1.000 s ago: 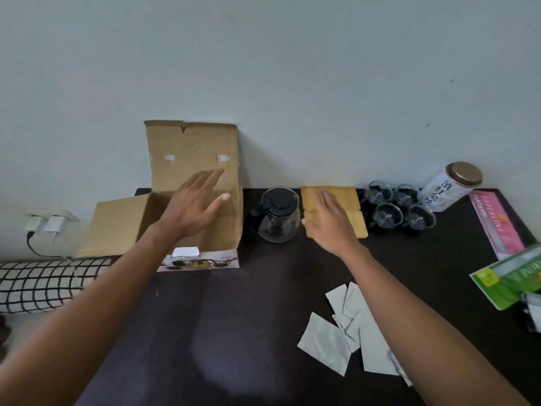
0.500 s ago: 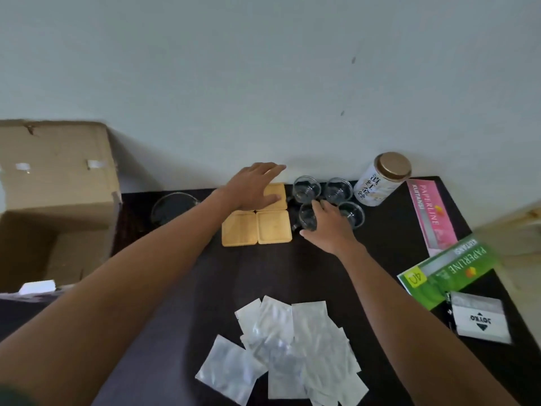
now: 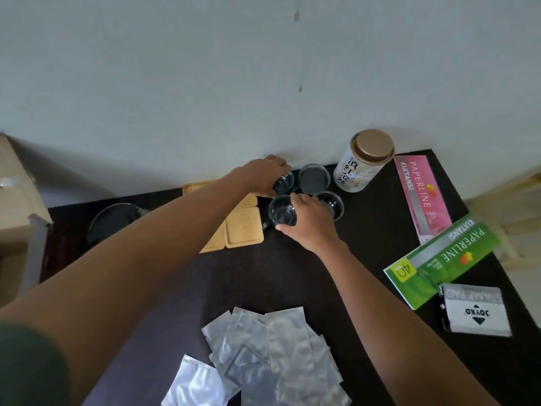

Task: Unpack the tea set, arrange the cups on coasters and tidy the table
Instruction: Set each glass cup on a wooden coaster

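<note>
Four cups: small clear glass cups cluster at the back edge of the table (image 3: 292,273), right of its middle; each looks empty, though blur hides detail.
Left hand (image 3: 263,175): fingers curled over the back left cup (image 3: 284,181), gripping it from above near the wall.
Right hand (image 3: 310,221): thumb and fingers wrapped round the front left cup (image 3: 281,212), which tilts with its mouth toward the camera, just right of the coasters.
Free cups: back right cup (image 3: 314,178) stands upright beside the tin; front right cup (image 3: 332,202) shows partly behind the right hand.
Coasters (image 3: 243,227): square, pale wood with a raised rim, lying flat and touching one another, partly under the left forearm; nothing sits on the one in plain sight.
Teapot (image 3: 112,222): dark lid and glass body, blurred, toward the back left of the table; contents cannot be told.
Box (image 3: 17,206): cardboard, at the left edge; its inside is out of sight.
Tin (image 3: 364,162): white printed can with a brown lid on, at the back edge.
Receipt books: pink one (image 3: 421,197) along the right edge, green one (image 3: 445,259) in front of it.
Stamp pad (image 3: 475,310): grey carton at the right edge.
Foil pouches (image 3: 272,356): silver, heaped overlapping at the front edge.
</note>
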